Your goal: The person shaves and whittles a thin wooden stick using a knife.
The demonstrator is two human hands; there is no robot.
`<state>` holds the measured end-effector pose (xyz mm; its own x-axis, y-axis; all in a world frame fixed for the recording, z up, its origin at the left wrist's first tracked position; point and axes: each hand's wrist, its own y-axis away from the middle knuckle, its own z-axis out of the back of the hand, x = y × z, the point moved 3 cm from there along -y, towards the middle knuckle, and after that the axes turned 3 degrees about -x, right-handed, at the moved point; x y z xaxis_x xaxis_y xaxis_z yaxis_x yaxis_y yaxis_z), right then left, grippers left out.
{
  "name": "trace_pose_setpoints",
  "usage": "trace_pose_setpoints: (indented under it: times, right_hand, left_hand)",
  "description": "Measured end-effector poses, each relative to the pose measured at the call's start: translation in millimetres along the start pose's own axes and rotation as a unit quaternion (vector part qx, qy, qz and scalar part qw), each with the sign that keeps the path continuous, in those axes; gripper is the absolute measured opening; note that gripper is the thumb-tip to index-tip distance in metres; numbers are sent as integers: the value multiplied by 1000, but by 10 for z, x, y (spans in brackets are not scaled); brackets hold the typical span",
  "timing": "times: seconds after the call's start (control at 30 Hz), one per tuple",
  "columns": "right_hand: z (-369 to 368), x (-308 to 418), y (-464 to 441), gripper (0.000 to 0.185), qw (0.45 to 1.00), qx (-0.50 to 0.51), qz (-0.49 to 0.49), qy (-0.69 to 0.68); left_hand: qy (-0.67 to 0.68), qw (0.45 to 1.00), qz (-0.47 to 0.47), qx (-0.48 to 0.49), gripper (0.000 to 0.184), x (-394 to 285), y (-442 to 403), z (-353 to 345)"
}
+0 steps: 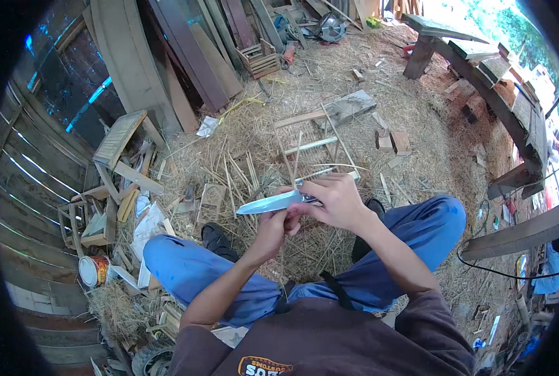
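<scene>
Gripping a broad silver metal knife (278, 202) in the right hand (339, 198) at frame centre; curling the left hand (273, 232) just below it, around what, cannot tell.

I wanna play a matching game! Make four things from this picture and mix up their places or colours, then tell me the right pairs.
1. knife
2. trousers
3. tin
4. circular saw

A. red and yellow, near the plank wall
B. near the top of the picture
C. blue
D. held in the right hand

Pairs: 1-D, 2-C, 3-A, 4-B
</scene>
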<state>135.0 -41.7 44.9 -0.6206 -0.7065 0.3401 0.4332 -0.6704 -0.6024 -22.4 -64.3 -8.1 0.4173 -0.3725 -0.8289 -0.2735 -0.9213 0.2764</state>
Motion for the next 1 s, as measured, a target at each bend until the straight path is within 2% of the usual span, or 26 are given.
trace_pose_setpoints:
  times: [0.07,0.17,0.5,0.77,0.83,0.9,0.97,1.0]
  right_hand:
    - [40,-28,16,37,1000,8,-8,-11]
    - [95,-53,13,34,998,-33,14,-54]
    - [174,-124,16,34,999,-22,24,2]
    - [307,-237,-42,35,995,-65,9,68]
    - [479,-456,-57,34,983,-138,-28,115]
    - [739,-764,-44,32,942,-168,-235,169]
    - [1046,-969,34,31,887,-179,-350,241]
    - [1076,-955,65,34,888,-204,-335,239]
  left_hand:
    - [-11,1000,-13,18,31,22,-7,23]
    - [16,999,-1,45,28,81,25,11]
    - [58,996,27,57,10,79,83,-81]
    - [65,994,25,90,15,-72,67,-98]
    - [69,992,49,95,16,-121,159,-130]
    - [68,987,92,114,17,-87,280,-125]
    - [58,986,97,119,16,-50,322,-107]
    - [52,987,98,120,16,-45,336,-88]
